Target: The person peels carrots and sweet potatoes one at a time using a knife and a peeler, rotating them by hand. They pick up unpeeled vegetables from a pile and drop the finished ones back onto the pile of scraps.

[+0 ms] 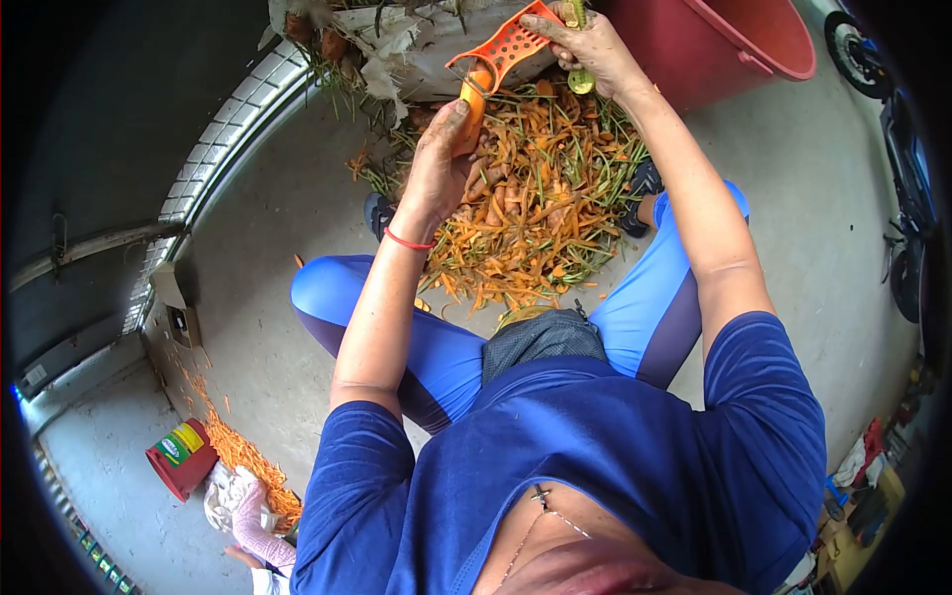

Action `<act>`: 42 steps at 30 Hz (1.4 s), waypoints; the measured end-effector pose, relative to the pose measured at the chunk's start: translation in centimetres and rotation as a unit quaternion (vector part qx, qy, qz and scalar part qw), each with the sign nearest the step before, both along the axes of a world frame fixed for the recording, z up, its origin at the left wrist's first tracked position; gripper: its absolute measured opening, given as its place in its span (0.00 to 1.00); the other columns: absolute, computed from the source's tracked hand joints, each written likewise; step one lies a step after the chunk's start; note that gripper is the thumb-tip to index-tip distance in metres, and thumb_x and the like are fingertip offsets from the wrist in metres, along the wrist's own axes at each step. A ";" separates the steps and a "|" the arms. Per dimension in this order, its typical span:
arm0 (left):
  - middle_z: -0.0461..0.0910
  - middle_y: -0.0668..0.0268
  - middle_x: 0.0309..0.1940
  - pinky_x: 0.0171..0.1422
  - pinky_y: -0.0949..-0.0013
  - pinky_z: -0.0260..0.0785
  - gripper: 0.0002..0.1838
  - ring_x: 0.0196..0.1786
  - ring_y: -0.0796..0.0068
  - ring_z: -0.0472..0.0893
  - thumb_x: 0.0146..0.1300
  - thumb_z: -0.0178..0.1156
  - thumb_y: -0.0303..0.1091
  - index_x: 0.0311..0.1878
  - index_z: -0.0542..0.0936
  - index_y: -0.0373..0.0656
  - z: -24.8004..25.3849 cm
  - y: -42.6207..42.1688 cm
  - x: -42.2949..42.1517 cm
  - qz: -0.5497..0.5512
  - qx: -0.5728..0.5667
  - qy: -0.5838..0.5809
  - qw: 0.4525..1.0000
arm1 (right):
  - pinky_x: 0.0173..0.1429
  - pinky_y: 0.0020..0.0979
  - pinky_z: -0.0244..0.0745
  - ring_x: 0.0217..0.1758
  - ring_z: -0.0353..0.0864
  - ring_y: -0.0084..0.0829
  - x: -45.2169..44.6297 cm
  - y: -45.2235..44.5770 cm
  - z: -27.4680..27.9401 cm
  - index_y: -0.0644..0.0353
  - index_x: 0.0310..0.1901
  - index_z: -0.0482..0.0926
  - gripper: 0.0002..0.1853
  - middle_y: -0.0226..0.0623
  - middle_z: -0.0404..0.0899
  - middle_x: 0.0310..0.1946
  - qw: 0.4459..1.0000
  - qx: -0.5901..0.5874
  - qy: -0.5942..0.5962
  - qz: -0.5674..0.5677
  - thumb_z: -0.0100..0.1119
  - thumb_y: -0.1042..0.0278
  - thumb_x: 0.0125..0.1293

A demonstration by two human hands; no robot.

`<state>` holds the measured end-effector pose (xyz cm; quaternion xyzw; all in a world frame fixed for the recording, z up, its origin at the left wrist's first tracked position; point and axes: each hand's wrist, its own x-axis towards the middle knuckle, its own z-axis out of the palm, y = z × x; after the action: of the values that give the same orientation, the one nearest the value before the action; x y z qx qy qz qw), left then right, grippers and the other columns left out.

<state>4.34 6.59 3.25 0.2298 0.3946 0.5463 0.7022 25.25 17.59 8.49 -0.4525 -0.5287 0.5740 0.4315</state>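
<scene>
Head view: a red tub (684, 59) stands just beyond the peelings heap (545, 198); above that heap, the right hand (595, 55) and left hand (441, 159) grip, respectively, an orange peeler (509, 46) and a carrot (474, 107). Strokes away from the left hand look safest to me.

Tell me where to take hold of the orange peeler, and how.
Probably hold the orange peeler at its handle end, from the person's right, where the right hand pinches it; the forked end faces the carrot in the left hand.
</scene>
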 end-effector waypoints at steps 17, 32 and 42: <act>0.78 0.63 0.36 0.42 0.70 0.70 0.23 0.36 0.75 0.77 0.64 0.63 0.48 0.53 0.76 0.40 -3.0 -0.6 -1.1 -0.129 0.040 0.470 0.872 | 0.35 0.38 0.72 0.24 0.77 0.36 1.5 -7.7 -28.8 0.65 0.40 0.76 0.28 0.40 0.78 0.23 0.871 -0.105 -0.478 -0.034 0.58 0.40 0.66; 0.80 0.52 0.46 0.54 0.60 0.72 0.24 0.49 0.54 0.81 0.61 0.65 0.44 0.54 0.78 0.38 -1.9 0.9 1.0 -0.025 0.205 0.635 0.745 | 0.41 0.45 0.69 0.32 0.76 0.52 0.0 -8.2 -4.7 0.66 0.58 0.65 0.22 0.58 0.73 0.25 0.916 0.156 -0.345 0.131 0.40 0.54 0.77; 0.80 0.68 0.40 0.37 0.74 0.71 0.21 0.32 0.82 0.76 0.63 0.66 0.42 0.56 0.78 0.41 -2.1 0.8 0.1 -0.053 0.203 0.504 0.838 | 0.50 0.48 0.74 0.38 0.81 0.53 0.0 -6.0 -10.6 0.68 0.55 0.67 0.26 0.62 0.77 0.29 0.889 0.120 -0.403 0.182 0.31 0.50 0.78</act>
<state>4.43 7.42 1.19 0.6317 0.5615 0.3842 0.3716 25.23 11.55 -2.11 -0.4857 -0.7950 0.3427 0.1206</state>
